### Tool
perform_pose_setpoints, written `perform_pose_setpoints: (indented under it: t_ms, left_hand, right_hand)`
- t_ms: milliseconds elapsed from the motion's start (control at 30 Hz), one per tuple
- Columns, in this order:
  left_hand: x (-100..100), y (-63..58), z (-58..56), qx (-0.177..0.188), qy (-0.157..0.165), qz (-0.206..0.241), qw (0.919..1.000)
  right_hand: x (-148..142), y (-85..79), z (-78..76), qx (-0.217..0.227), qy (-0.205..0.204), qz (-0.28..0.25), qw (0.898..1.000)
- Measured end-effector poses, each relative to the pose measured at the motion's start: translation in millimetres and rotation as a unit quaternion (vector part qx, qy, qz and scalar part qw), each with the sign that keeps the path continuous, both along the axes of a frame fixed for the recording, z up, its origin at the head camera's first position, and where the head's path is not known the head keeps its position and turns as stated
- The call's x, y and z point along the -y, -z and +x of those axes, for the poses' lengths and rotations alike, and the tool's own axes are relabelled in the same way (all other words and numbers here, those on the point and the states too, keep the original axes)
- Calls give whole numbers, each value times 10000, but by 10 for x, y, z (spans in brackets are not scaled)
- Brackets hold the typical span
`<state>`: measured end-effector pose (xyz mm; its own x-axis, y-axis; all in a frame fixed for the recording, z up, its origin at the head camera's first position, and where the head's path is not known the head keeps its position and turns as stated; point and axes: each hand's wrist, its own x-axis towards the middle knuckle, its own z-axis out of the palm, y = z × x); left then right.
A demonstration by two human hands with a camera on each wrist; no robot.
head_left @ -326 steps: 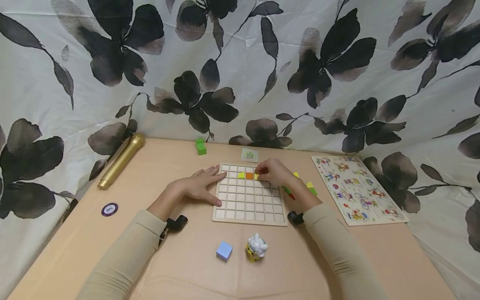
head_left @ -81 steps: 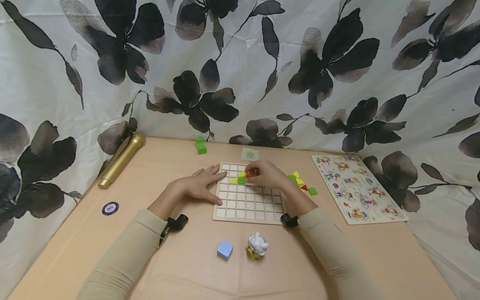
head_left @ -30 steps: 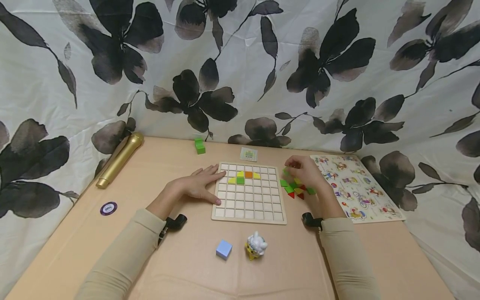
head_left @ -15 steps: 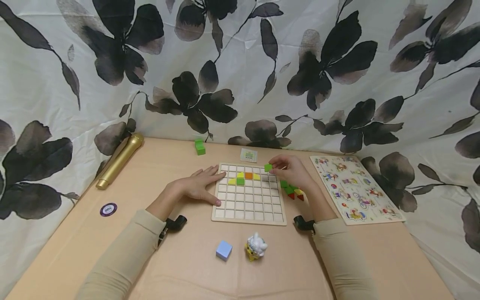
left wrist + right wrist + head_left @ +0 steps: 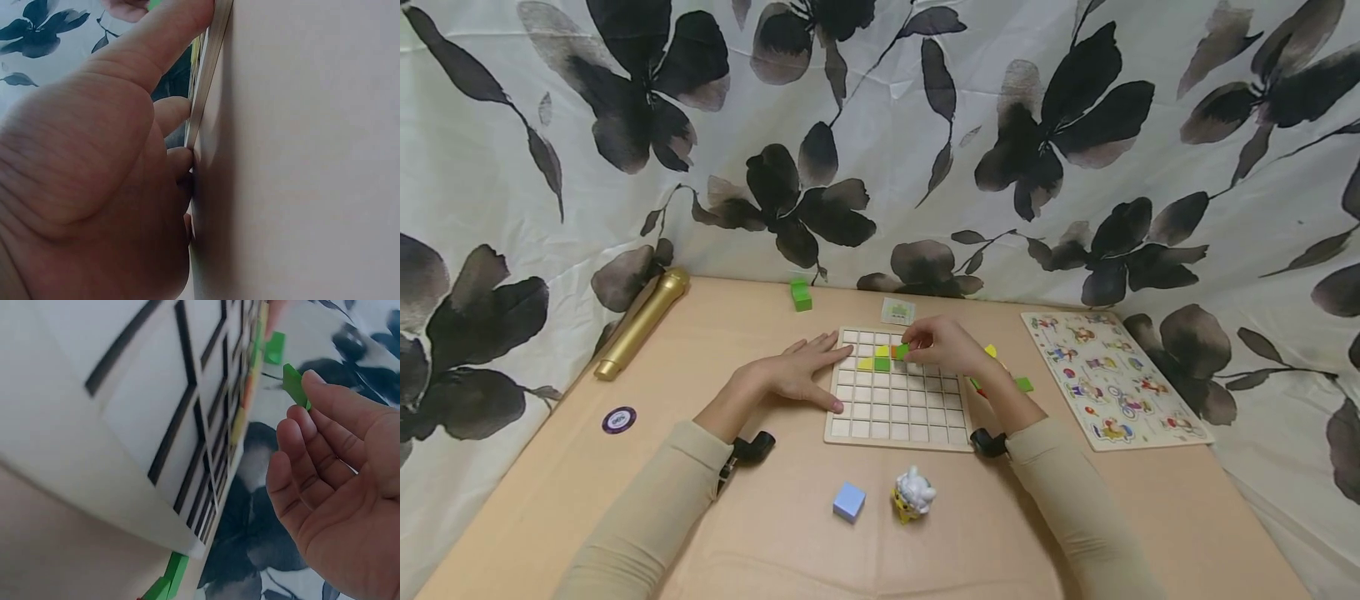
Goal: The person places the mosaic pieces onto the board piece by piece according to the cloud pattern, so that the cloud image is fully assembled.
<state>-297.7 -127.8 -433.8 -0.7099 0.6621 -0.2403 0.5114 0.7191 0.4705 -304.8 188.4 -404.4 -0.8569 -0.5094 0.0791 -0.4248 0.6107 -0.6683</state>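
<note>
Head view: the right hand is pinching a green tile, just carried left over the grid board's far rows. Left wrist: the left hand, fingers apart, is touching the board's left edge. Right wrist: the tile is hovering, not yet placed.

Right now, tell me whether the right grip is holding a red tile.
No, the right grip pinches a green tile, as the right wrist view shows.

Beige sleeves, black wrist cameras
</note>
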Motion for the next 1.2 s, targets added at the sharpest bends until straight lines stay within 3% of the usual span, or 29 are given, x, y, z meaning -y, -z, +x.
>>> perform_pose_setpoints:
  t_ms: [267, 833, 1000, 1200]
  left_hand:
    - [-4, 4, 0, -1, 16, 8, 10000]
    - [-20, 30, 43, 11, -49, -8, 10000]
    - [-39, 61, 82, -25, -108, 12, 9999]
    - [-51, 58, 140, -77, -107, 14, 9999]
  right_hand:
    - [111, 47, -55, 427, -290, 460, 9976]
    - [84, 113, -41, 346, -354, 802, 9955]
    - [-56, 49, 49, 67, -48, 579, 9983]
    - [-392, -120, 189, -317, 577, -114, 9978]
